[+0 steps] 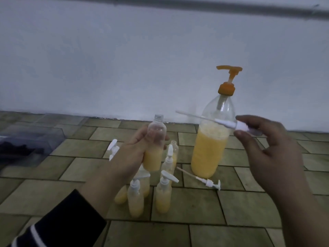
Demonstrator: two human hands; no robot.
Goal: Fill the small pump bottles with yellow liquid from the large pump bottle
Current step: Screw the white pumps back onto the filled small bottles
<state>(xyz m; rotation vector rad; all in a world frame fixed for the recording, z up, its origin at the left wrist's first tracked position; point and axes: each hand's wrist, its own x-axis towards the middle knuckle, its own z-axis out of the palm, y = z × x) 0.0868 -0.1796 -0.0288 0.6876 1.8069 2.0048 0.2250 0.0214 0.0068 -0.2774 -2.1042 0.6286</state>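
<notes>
open small bottle (155,145) mid-frame, about half yellow, gripped upright in my left hand (132,154) for capping | right hand (267,148) pinches white pump head (238,126), tube aimed left, probably at its neck | large pump bottle (211,139) right of centre | capped small bottles (162,195) below, on tiled floor (231,207)

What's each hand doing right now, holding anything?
Left hand: closed around an uncapped small bottle, partly filled with yellow liquid.
Right hand: pinching a white pump head by its collar, dip tube pointing left.
</notes>
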